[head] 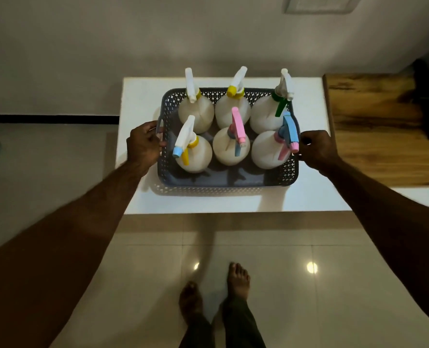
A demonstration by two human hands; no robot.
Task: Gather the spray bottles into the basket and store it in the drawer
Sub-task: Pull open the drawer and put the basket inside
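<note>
A room in a home, dimly lit. Glossy cream floor tiles [271, 285] reflect ceiling lights, plain walls [83, 46] meet a dark skirting line, a low white table [308, 146] adjoins a wooden surface [374, 136], and the person stands barefoot [237, 280].

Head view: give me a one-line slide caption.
Left hand and right hand grip the grey basket of six spray bottles on the white table.

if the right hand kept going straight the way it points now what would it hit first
The right hand points inward at the basket end wall, which it already seems to grip. Beyond that, likely the bottle with the blue sprayer.
</note>
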